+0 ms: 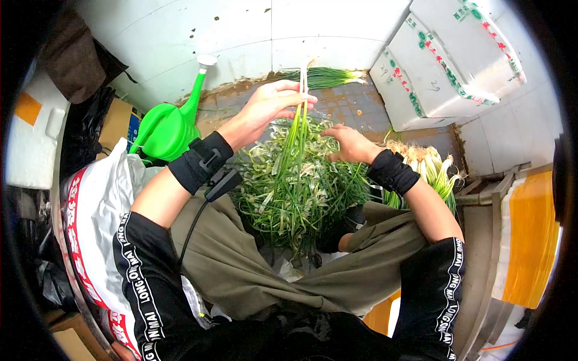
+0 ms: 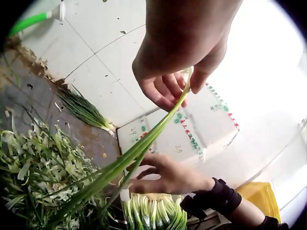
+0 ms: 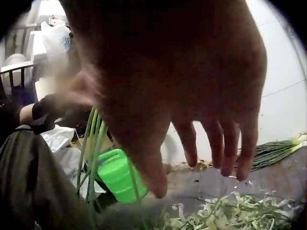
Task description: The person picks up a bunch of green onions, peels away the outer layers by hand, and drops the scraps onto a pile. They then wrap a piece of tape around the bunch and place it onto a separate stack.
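Observation:
My left hand [image 1: 269, 107] pinches a few green onions [image 1: 295, 135] near their white ends and holds them up, the green leaves hanging down. In the left wrist view the stalks [image 2: 144, 143] slant from the left fingers toward lower left. My right hand [image 1: 349, 143] is to the right of the stalks with fingers spread, holding nothing; in the right wrist view that hand [image 3: 177, 96] covers much of the picture. Below both hands lies a big heap of loose leaves and peelings [image 1: 301, 192].
A bundle of green onions [image 1: 325, 77] lies by the wall. Another bunch, roots up [image 1: 430, 168], stands at the right below white foam boxes [image 1: 415, 66]. At the left are a green watering can [image 1: 165, 132] and a white sack [image 1: 99, 210].

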Demonstrator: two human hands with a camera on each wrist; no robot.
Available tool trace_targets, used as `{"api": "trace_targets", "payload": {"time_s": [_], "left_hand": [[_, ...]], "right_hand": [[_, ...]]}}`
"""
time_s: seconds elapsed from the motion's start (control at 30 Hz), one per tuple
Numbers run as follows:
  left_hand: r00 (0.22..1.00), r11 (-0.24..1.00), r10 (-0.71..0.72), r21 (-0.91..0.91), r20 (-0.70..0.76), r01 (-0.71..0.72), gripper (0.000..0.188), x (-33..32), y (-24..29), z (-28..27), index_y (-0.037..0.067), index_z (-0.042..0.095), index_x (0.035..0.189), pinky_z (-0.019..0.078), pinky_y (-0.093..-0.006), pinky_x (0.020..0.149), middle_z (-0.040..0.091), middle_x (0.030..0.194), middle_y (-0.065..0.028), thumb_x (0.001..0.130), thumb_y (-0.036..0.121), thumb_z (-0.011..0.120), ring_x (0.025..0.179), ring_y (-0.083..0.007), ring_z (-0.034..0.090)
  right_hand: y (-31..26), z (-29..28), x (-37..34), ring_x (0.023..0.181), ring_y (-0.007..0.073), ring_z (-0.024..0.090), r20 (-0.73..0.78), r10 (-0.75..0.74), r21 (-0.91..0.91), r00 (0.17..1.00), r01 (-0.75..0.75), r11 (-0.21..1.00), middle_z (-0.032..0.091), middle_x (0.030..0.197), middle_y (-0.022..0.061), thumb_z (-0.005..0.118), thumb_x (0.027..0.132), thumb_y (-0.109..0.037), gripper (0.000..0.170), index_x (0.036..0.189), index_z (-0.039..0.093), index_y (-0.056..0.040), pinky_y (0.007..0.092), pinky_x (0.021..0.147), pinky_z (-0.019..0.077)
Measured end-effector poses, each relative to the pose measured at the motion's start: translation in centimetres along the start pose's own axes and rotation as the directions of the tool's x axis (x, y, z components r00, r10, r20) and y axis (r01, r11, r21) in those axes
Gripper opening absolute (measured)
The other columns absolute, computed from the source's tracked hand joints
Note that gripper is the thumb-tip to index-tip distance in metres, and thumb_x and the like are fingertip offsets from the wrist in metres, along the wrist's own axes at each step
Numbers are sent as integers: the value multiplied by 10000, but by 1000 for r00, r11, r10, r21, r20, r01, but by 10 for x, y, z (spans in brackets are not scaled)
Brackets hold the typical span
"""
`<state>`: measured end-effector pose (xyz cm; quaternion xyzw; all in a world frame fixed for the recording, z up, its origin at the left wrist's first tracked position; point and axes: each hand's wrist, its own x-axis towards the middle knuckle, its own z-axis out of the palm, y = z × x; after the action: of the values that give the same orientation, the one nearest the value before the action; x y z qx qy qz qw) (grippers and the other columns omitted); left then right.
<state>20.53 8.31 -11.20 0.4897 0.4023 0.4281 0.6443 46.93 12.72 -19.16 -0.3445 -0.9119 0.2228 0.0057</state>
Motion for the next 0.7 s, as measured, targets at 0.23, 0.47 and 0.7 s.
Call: {"api": "trace_targets", "payload": {"time_s": [0.23, 0.47, 0.7], "left_hand": [[1000, 1000, 12, -7, 22, -12, 400, 1, -3, -3, -4, 544, 1255, 479, -327, 978, 645, 1212, -131, 966, 262, 621, 1134, -178, 609], [1000, 1000, 14, -1, -5, -14, 412, 2, -5, -1, 7, 553, 1264, 498, -322, 954, 634, 1213, -124, 953, 260, 650, 1108, -172, 614], [1000, 999, 14, -39, -22, -14, 425, 5, -11, 2, 4, 561, 1280, 533, -337, 941, 629, 1210, -113, 950, 253, 659, 1128, -185, 614]], "right_hand": [[-7, -5, 3, 888, 354, 606, -202, 74, -25, 977, -81, 996, 590, 915, 137, 743, 768, -104, 334, 1049, 576, -34, 428, 800, 507], [-46, -30, 6, 682, 164, 606, -393, 46, 487, 919, 165, 858, 638, 841, 61, 716, 862, -129, 179, 984, 626, -32, 317, 657, 508], [-77, -35, 10, 635, 83, 555, -478, 84, 444, 874, 158, 882, 636, 832, 40, 761, 855, -172, 192, 935, 680, -18, 247, 595, 477]]}}
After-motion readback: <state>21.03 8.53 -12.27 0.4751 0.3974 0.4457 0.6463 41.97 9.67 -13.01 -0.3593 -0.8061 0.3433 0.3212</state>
